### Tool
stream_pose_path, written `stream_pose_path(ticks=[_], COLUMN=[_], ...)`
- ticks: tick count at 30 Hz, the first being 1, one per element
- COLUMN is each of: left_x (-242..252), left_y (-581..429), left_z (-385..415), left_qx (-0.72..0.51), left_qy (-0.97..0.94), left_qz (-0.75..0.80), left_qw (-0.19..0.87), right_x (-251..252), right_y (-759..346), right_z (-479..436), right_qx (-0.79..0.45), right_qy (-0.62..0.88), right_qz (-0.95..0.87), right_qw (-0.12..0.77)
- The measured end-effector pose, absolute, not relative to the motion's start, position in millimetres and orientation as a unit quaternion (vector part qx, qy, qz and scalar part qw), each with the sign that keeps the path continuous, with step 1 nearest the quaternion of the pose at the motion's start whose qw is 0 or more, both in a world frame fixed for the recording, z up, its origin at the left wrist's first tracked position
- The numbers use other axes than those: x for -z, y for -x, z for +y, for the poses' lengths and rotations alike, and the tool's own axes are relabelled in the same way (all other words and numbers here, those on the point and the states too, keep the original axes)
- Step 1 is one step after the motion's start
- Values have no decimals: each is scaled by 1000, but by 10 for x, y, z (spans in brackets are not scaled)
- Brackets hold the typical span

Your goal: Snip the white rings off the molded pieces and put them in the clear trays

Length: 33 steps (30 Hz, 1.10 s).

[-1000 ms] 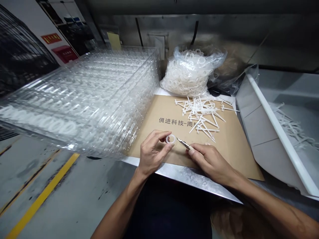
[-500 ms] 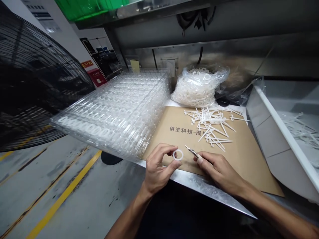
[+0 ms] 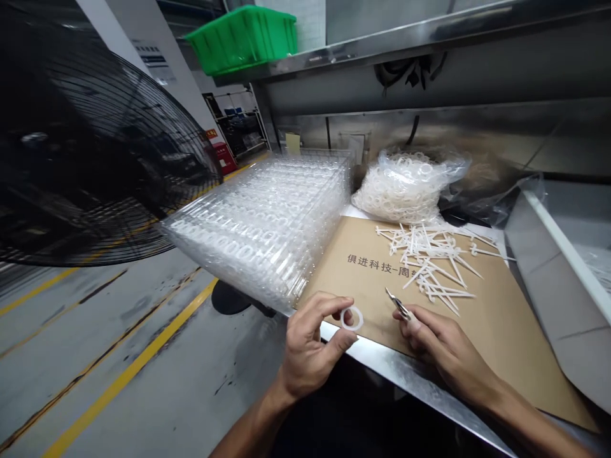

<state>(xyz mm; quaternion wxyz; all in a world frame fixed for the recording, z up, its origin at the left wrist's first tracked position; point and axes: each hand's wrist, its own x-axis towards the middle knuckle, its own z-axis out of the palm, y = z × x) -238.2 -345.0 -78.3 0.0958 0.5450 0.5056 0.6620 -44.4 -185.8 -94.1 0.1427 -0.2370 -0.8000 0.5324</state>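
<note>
My left hand (image 3: 311, 346) pinches a white plastic ring (image 3: 352, 318) between thumb and fingertips, just above the near edge of a brown kraft paper sheet (image 3: 482, 356) printed with Chinese characters. My right hand (image 3: 443, 350) grips small metal snips (image 3: 400, 306), their tips pointing up and left, a short gap from the ring. Beyond both hands, a loose pile of white plastic sprues with long pins (image 3: 427, 261) lies on the paper.
A clear bag of white rings (image 3: 405, 187) sits behind the paper. Stacked clear trays holding rings (image 3: 258, 229) stand to the left, beside a large black fan (image 3: 95, 140). A white-edged bin (image 3: 558, 280) lies right. The steel bench edge (image 3: 405, 375) runs below.
My view has swung, shifting the scene right and bringing a green crate in at the top. The ring now faces me more openly, and both hands stay holding their items.
</note>
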Motion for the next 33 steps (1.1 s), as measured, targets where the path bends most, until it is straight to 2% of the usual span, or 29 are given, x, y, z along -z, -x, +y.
stream_pose_path(ticks=[4, 8, 16, 25, 29, 33], left_x=[587, 340, -120, -347, -383, -251], left_y=[2469, 2682, 3411, 3738, 3615, 3150], left_z=[-3676, -4003, -4181, -3997, -4080, -4083], left_qx=[-675, -668, -563, -340, -381, -481], left_qy=[-522, -501, -505, -606, -559, -571], left_qz=[509, 543, 638, 712, 719, 626], left_qw=[113, 87, -145, -100, -158, -226], right_x=[1050, 1262, 1399, 1471, 1448, 1276], right_y=[419, 397, 393, 375, 381, 418], right_z=[-1823, -1738, -1689, -1653, -1656, -1764], right_qx=[-556, -569, -618, -608, -589, -559], right_qy=[278, 311, 331, 298, 263, 232], right_qz=[-767, -742, -694, -718, -753, -781], right_qw=[156, 169, 166, 158, 132, 155])
